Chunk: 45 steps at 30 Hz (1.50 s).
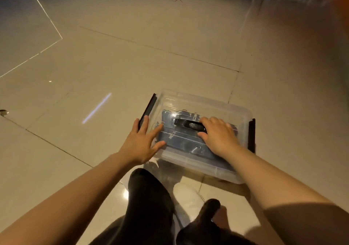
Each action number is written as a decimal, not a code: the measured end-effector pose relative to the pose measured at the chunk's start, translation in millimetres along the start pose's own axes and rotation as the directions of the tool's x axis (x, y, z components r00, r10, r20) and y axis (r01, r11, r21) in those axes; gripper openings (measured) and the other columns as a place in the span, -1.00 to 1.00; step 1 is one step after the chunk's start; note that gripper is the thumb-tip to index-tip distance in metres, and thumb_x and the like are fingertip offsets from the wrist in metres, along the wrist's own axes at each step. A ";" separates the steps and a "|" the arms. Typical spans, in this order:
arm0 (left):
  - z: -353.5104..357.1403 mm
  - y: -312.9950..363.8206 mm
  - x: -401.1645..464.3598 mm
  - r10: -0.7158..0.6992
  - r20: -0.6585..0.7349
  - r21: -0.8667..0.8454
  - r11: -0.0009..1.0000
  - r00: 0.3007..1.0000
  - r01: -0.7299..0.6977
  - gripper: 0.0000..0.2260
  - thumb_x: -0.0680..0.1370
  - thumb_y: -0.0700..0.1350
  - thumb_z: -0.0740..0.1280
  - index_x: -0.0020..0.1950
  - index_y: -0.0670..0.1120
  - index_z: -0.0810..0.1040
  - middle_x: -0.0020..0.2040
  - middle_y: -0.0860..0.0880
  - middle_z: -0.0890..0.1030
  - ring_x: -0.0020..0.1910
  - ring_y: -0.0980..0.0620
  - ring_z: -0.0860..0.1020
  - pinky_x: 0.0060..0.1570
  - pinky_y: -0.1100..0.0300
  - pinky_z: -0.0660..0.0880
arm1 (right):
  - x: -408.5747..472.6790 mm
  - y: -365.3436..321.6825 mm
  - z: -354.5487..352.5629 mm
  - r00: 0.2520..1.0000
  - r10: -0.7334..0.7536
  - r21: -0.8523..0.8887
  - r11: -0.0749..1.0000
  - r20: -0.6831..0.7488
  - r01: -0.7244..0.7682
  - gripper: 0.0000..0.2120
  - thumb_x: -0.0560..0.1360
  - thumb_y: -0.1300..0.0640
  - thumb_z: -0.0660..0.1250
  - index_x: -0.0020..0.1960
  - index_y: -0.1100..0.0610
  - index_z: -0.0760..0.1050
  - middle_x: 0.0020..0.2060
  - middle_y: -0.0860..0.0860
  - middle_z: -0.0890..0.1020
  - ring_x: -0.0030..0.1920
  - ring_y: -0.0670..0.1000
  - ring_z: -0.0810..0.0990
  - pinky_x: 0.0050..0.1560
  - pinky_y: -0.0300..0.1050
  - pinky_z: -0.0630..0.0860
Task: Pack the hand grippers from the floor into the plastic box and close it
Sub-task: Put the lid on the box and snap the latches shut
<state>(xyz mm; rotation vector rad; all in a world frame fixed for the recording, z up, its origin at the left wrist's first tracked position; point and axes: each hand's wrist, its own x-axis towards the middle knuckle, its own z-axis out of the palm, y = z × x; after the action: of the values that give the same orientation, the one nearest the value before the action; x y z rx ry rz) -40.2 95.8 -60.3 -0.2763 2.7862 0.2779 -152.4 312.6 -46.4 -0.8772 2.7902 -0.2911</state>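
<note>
Clear plastic box (243, 112) lidded, hand grippers (187, 142) inside; my left hand (142, 144) and right hand (219, 135) press flat, black latches (148, 109) unclipped

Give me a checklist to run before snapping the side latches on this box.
1. Lid sits on the box: ok, seated as far as the view shows.
2. Hand grippers inside: ok, seen through the clear lid.
3. Left latch swung out and free: ok; left hand lies open with its fingers at the latch's near end.
4. Right latch free: ok, nothing on it.
5. Right hand holds the lid down: ok, it rests by the black handle.
6. Far corners fully seated: cannot tell.
</note>
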 end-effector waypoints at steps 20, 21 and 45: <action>-63.3 283.8 -197.5 0.688 0.199 0.530 0.523 0.698 -0.668 -0.55 0.58 0.19 0.10 0.45 0.11 0.22 0.32 0.02 0.47 0.21 -0.03 0.50 0.03 0.13 0.47 | -398.8 100.1 17.1 0.715 0.697 0.233 0.706 -0.061 -0.669 -0.52 0.59 -0.02 0.18 0.45 0.10 0.19 0.34 0.08 0.42 0.32 0.10 0.41 0.31 0.00 0.26; -59.3 295.8 -202.7 0.702 0.181 0.513 0.530 0.689 -0.675 -0.55 0.58 0.19 0.11 0.45 0.11 0.22 0.31 0.02 0.48 0.20 -0.03 0.51 0.01 0.13 0.48 | -419.4 100.7 20.0 0.684 0.727 0.247 0.675 -0.060 -0.695 -0.51 0.59 -0.02 0.18 0.46 0.10 0.19 0.35 0.09 0.42 0.33 0.10 0.40 0.32 0.01 0.25; 171.4 380.7 -254.8 0.904 0.419 0.221 -0.013 0.083 -0.975 -0.26 0.33 0.54 -0.29 0.44 0.30 -0.33 0.51 0.03 -0.30 0.47 0.00 -0.37 0.45 -0.14 -0.23 | -682.0 21.2 97.9 0.416 0.903 0.401 0.422 -0.107 -0.813 -0.48 0.55 -0.15 0.08 0.47 0.01 0.22 0.18 -0.01 0.49 0.08 -0.03 0.50 0.14 -0.05 0.46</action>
<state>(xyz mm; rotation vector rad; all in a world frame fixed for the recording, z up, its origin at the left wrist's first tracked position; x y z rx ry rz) 163.4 540.3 -72.8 1.8286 2.1822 -0.1185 408.3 713.4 -55.5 0.8404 2.8887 -0.6541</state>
